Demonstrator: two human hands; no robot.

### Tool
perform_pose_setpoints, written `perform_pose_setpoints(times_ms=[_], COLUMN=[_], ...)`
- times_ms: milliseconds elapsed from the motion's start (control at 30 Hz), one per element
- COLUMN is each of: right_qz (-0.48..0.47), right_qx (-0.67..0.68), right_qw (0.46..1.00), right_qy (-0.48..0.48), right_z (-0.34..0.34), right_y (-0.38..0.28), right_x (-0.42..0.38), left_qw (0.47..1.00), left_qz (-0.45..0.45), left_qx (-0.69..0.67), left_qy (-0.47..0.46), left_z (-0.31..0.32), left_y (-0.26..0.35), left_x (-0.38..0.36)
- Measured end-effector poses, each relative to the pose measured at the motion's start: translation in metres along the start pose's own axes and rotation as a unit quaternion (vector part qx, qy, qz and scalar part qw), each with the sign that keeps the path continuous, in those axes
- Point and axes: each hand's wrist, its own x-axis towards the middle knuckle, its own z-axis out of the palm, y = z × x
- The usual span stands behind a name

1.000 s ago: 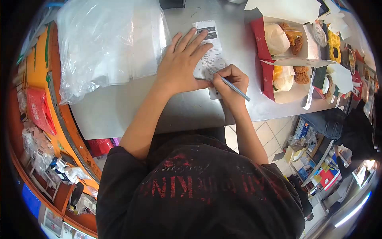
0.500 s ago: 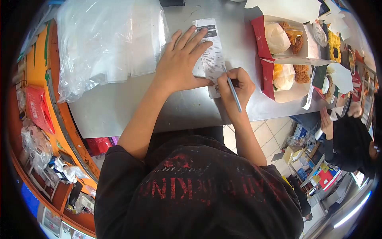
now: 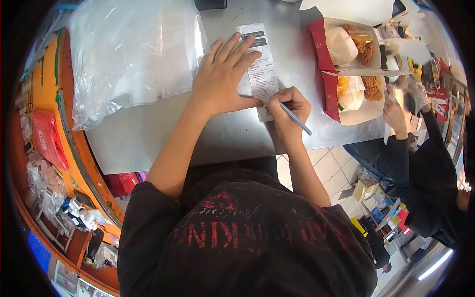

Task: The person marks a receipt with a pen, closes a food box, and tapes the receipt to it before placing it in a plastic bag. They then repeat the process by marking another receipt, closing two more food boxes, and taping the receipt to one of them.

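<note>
Pinching a pen (image 3: 297, 120) in my right hand (image 3: 286, 124) over the near half of a receipt (image 3: 265, 59) pointing away on the counter (image 3: 237, 141), I rest my left hand (image 3: 220, 84), fingers spread, along its left edge.

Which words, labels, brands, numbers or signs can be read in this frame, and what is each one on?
"KIN", in red on the black T-shirt; the rest there is too faded or distorted to read surely.
Receipt: print too small to read.
Red package at left: too blurred to read.
</note>
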Motion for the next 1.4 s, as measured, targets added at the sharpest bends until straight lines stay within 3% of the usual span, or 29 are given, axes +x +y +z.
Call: perform_pose_setpoints(times_ms=[167, 233, 333, 367, 400, 467, 500, 533, 567, 600, 633, 667, 700, 733, 800, 867, 933, 967, 1000, 1067, 1200, 1267, 1300, 1400], right_qz=[0.04, 0.032, -0.013, 0.026, 0.024, 0.115, 0.111, -0.073, -0.253, -0.239, -0.225, -0.332, -0.289, -0.261, -0.328, -0.414, -0.338, -0.254, -0.258, -0.211, -0.257, -0.189, -0.247, -0.327], right_qx=[0.062, 0.031, -0.027, 0.004, -0.041, -0.154, -0.152, -0.207, -0.258, -0.221, -0.182, -0.272, -0.299, -0.322, -0.328, -0.492, -0.395, -0.396, -0.392, -0.357, -0.25, -0.144, -0.095, -0.107], right_qw=[0.997, 0.997, 0.997, 0.994, 0.994, 0.977, 0.979, 0.973, 0.93, 0.945, 0.957, 0.896, 0.88, 0.867, 0.84, 0.741, 0.854, 0.882, 0.882, 0.908, 0.929, 0.969, 0.964, 0.939], right_qy=[-0.007, -0.068, -0.075, -0.105, -0.097, -0.088, -0.077, -0.073, -0.065, -0.035, -0.007, 0.114, 0.228, 0.276, 0.282, 0.195, 0.03, 0.022, 0.026, -0.06, -0.093, -0.07, 0.003, -0.003], right_z=[-0.001, -0.005, -0.001, 0.001, -0.003, -0.008, -0.011, -0.012, -0.016, -0.027, -0.043, -0.072, -0.104, -0.136, -0.173, -0.207, -0.225, -0.229, -0.23, -0.223, -0.189, -0.171, -0.161, -0.152], right_y=[-0.001, -0.004, -0.012, -0.018, -0.029, -0.059, -0.059, -0.055, -0.055, -0.064, -0.072, -0.059, -0.06, -0.067, -0.092, -0.09, -0.072, -0.076, -0.079, -0.083, -0.078, -0.075, -0.068, -0.056], right_x=[0.0, 0.0, 0.001, 0.0, 0.002, 0.013, 0.015, 0.018, 0.02, 0.016, 0.013, 0.019, 0.028, 0.042, 0.09, 0.134, 0.156, 0.152, 0.149, 0.13, 0.107, 0.1, 0.099, 0.092], left_qw=[1.0, 1.0, 1.0, 1.0, 1.0, 1.0, 0.998, 0.993, 0.988, 0.988, 0.988, 0.985, 0.963, 0.965, 0.968, 0.951, 0.958, 0.961, 0.962, 0.953, 0.97, 0.963, 0.962, 0.949], left_qz=[0.005, 0.006, 0.009, 0.019, 0.013, 0.018, 0.008, -0.001, 0.007, 0.021, -0.021, -0.066, -0.1, -0.094, 0.037, 0.074, 0.071, 0.056, 0.06, 0.055, -0.008, 0.105, 0.084, 0.144], left_qx=[0.002, -0.024, -0.01, -0.01, -0.011, -0.012, -0.058, -0.104, -0.127, -0.123, -0.14, -0.155, -0.242, -0.237, -0.192, -0.164, -0.195, -0.229, -0.224, -0.254, -0.216, -0.165, -0.177, -0.209], left_qy=[0.002, 0.018, 0.003, 0.004, 0.007, 0.013, 0.037, 0.057, 0.088, 0.089, 0.068, 0.043, 0.062, 0.06, 0.157, 0.251, 0.198, 0.142, 0.145, 0.157, 0.111, 0.188, 0.192, 0.185], left_z=[0.001, 0.0, -0.003, -0.003, -0.003, -0.004, -0.005, -0.007, -0.01, -0.018, -0.027, -0.034, -0.039, -0.045, -0.051, -0.041, -0.016, -0.005, -0.004, -0.014, -0.044, -0.056, -0.057, -0.059], left_y=[0.001, 0.002, 0.003, 0.003, 0.004, 0.006, 0.006, 0.006, 0.007, 0.006, 0.005, 0.008, 0.016, 0.03, 0.077, 0.138, 0.142, 0.142, 0.14, 0.125, 0.101, 0.095, 0.096, 0.073], left_x=[0.0, 0.0, 0.001, 0.001, 0.001, 0.002, 0.001, 0.0, -0.001, 0.0, 0.0, 0.002, 0.006, 0.016, 0.052, 0.097, 0.126, 0.13, 0.131, 0.121, 0.098, 0.094, 0.089, 0.081])
